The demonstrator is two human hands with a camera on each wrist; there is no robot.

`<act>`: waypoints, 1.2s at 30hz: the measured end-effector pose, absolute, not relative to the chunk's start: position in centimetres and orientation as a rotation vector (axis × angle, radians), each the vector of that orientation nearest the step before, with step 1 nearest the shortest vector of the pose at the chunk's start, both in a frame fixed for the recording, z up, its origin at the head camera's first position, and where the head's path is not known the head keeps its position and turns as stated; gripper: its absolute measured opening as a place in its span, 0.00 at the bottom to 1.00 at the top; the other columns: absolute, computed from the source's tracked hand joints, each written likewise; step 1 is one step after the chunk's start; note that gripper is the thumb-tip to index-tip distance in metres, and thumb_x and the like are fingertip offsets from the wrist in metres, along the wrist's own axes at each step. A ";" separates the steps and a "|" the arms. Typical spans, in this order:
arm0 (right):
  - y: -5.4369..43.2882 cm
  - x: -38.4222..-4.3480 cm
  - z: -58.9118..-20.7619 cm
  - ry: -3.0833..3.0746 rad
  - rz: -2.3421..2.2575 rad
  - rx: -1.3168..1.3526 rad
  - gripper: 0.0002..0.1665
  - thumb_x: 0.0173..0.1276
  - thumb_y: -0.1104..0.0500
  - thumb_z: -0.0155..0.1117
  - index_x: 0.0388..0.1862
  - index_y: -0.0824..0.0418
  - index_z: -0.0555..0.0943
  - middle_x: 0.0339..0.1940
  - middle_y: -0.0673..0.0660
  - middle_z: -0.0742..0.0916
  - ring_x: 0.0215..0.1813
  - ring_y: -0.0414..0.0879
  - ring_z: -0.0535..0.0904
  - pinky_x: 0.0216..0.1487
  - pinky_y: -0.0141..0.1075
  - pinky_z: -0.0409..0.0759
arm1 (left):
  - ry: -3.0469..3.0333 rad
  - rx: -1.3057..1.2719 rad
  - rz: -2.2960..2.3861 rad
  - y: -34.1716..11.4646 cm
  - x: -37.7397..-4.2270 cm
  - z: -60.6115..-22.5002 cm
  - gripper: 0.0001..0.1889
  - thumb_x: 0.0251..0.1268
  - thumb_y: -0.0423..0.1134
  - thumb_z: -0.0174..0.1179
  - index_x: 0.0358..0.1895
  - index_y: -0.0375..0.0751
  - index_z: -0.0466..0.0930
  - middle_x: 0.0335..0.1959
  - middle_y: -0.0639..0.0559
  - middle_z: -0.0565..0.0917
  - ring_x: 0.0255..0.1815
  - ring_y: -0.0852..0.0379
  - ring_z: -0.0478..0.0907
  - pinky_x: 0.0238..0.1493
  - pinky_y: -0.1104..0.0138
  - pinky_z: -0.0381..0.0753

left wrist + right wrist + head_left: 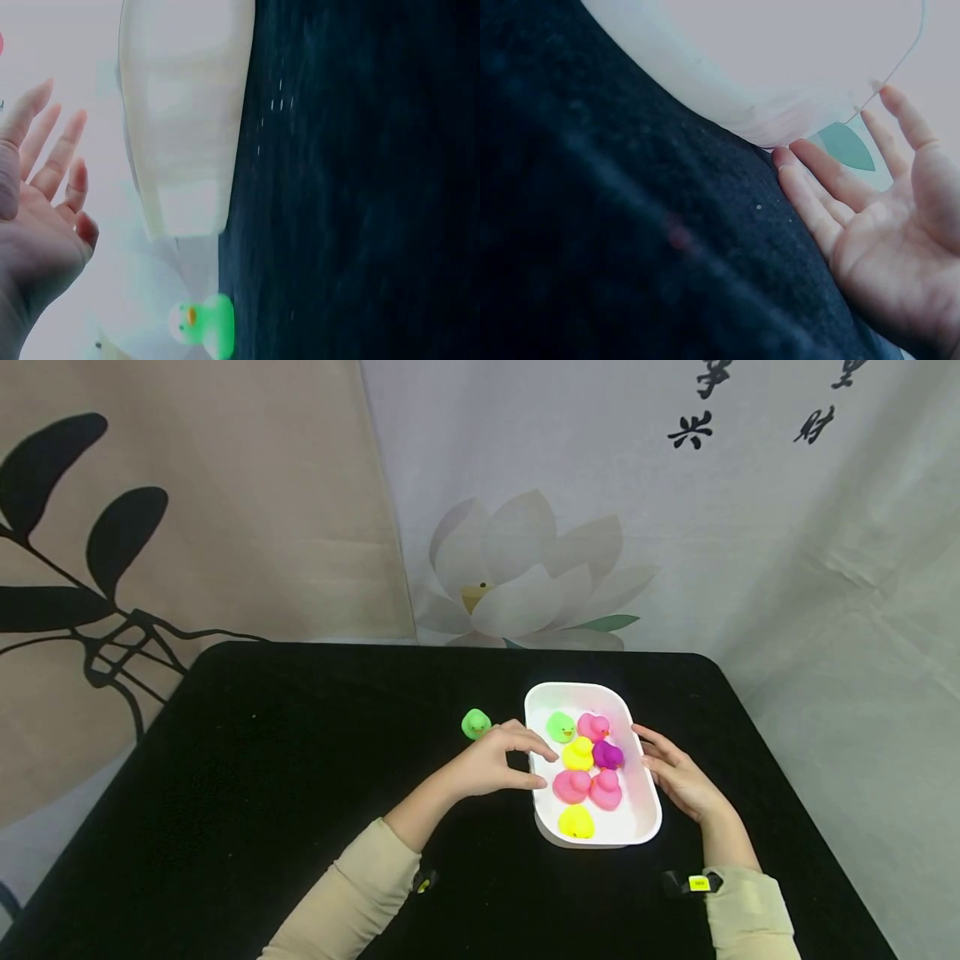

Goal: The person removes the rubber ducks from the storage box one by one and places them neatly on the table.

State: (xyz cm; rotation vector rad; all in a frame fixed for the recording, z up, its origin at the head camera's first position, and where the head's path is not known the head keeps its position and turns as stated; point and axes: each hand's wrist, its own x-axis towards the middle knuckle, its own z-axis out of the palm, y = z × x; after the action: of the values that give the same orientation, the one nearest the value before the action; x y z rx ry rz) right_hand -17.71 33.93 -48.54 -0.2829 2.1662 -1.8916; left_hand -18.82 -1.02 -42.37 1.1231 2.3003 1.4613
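A white plastic tub (633,822) stands on the black table, with several small rubber ducks in it. Green (560,727), purple (607,755) and yellow ducks (576,822) lie among pink ones (572,786). My left hand (498,762) hovers at the tub's left rim, thumb and fingers spread apart and nothing between them. Against the right wall rest the fingertips of my right hand (885,202), its fingers loosely extended. Outside the tub, beyond my left hand, a green duck (476,724) sits on the table; it also shows in the left wrist view (210,324).
The black cloth-covered table (300,760) reaches back to a hanging backdrop (525,460) printed with a lotus, leaves and dark characters. Dark wrist straps, one with a yellow label (699,883), show at both cuffs.
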 end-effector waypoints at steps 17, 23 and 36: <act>33.9 -17.8 -48.6 2.145 -1.904 -0.294 0.32 0.74 0.62 0.51 0.74 0.60 0.56 0.67 0.69 0.65 0.56 0.39 0.76 0.51 0.39 0.77 | 2.218 1.298 1.184 2.5 -17.9 -42.5 0.21 0.52 0.42 0.72 0.52 0.47 0.84 0.47 0.65 0.82 0.51 0.66 0.70 0.46 0.71 0.76; 33.8 -18.0 -48.4 2.141 -1.904 -0.289 0.32 0.74 0.61 0.52 0.74 0.59 0.57 0.67 0.70 0.65 0.56 0.40 0.76 0.51 0.38 0.77 | 2.252 1.368 0.987 3.4 -18.1 -42.7 0.21 0.52 0.43 0.72 0.53 0.50 0.84 0.44 0.69 0.82 0.48 0.68 0.69 0.50 0.73 0.68; 34.0 -17.8 -48.8 2.164 -1.888 -0.273 0.32 0.74 0.61 0.52 0.75 0.58 0.57 0.68 0.70 0.63 0.57 0.38 0.76 0.51 0.38 0.76 | 2.247 1.333 0.803 4.3 -18.0 -42.6 0.20 0.50 0.42 0.74 0.50 0.52 0.86 0.38 0.69 0.82 0.44 0.66 0.72 0.38 0.79 0.74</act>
State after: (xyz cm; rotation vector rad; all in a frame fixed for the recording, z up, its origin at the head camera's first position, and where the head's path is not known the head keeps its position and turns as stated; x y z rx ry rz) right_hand -17.78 34.05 -48.80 -0.2728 2.1645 -1.8884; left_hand -18.03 4.29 -42.55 1.3331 2.2473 0.8028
